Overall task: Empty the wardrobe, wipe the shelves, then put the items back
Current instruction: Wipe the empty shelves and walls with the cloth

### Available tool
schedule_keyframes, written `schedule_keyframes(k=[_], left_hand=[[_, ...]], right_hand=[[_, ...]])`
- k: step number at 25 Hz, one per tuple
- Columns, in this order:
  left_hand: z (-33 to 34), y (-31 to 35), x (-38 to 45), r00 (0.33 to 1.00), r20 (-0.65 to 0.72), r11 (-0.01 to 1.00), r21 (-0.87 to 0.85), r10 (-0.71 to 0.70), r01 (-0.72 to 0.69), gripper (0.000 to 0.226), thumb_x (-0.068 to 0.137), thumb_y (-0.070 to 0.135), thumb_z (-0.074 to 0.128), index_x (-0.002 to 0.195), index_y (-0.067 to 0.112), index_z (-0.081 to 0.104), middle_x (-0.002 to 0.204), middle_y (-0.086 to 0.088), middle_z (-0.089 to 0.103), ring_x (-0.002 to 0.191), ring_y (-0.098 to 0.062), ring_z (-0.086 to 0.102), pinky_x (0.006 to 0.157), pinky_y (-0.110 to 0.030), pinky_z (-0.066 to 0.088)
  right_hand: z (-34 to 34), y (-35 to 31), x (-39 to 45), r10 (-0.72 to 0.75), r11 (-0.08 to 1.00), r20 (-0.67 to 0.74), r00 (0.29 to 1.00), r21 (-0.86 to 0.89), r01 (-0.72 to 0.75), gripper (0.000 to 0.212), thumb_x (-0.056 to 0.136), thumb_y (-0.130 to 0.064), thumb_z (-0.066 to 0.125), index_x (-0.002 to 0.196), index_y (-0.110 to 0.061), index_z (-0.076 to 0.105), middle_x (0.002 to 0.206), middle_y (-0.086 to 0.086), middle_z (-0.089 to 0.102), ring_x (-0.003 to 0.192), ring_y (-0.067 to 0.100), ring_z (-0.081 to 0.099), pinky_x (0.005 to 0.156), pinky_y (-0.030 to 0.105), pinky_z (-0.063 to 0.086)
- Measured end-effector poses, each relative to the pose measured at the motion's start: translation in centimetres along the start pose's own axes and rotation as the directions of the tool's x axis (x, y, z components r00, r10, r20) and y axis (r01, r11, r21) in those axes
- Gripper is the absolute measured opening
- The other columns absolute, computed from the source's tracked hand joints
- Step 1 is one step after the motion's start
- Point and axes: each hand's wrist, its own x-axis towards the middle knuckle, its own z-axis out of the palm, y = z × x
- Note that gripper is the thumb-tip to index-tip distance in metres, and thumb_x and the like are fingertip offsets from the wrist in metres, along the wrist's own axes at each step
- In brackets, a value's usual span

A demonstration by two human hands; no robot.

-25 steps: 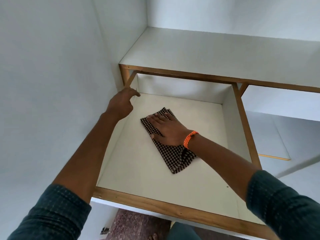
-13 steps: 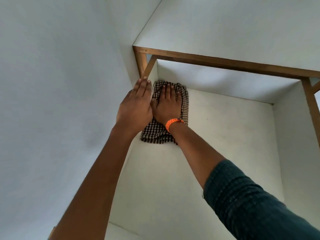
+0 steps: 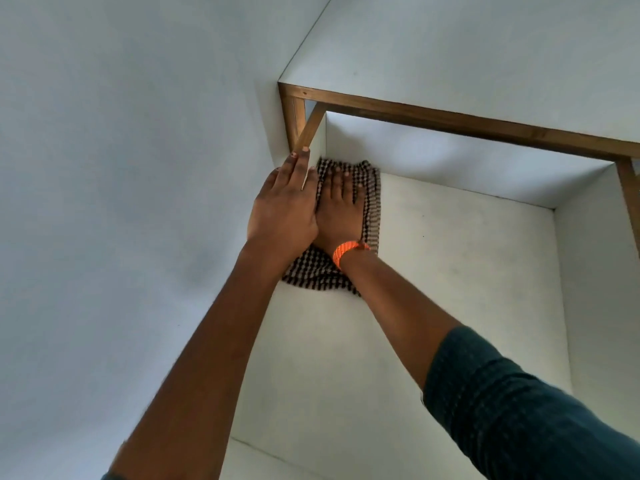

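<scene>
Your right hand (image 3: pixel 341 209) flat, fingers straight, pressing checked cloth (image 3: pixel 372 202) into shelf (image 3: pixel 450 271) back-left corner; left hand (image 3: pixel 284 209) flat, fingers straight, beside it.

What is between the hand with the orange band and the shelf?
The checked cloth. The right hand lies flat on it, pressing it onto the shelf in the back left corner, as the head view shows.

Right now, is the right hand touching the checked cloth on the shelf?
Touching. The head view shows the right hand lying flat on the checked cloth, fingers straight, pressing it onto the shelf at the back left corner.
</scene>
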Motion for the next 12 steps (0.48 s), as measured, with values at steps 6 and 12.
schedule_keyframes(k=[6,12], left_hand=[[-0.4,-0.1,-0.5,0.999,0.014,0.995,0.089,0.052,-0.053,0.051,0.092,0.017,0.046,0.141,0.005,0.039,0.157,-0.020,0.016,0.146,-0.032,0.013,0.118,-0.044,0.009],[0.5,2.6,-0.8,0.959,0.107,0.960,-0.121,0.264,-0.251,0.048,0.093,0.010,0.049,0.140,0.010,0.044,0.154,-0.014,0.028,0.146,-0.028,0.016,0.117,-0.045,0.011]], right_hand=[[-1.7,5.0,-1.3,-0.030,0.997,-0.018,0.999,0.071,0.031,0.066,0.098,-0.049,0.026,0.153,-0.014,0.017,0.160,0.007,0.016,0.148,0.024,0.009,0.119,0.043,0.004],[-5.2,22.3,-9.7,0.477,0.879,-0.143,0.867,0.056,-0.474,0.076,0.089,-0.049,0.019,0.151,-0.005,0.022,0.157,0.017,0.022,0.145,0.031,0.017,0.118,0.044,0.010]])
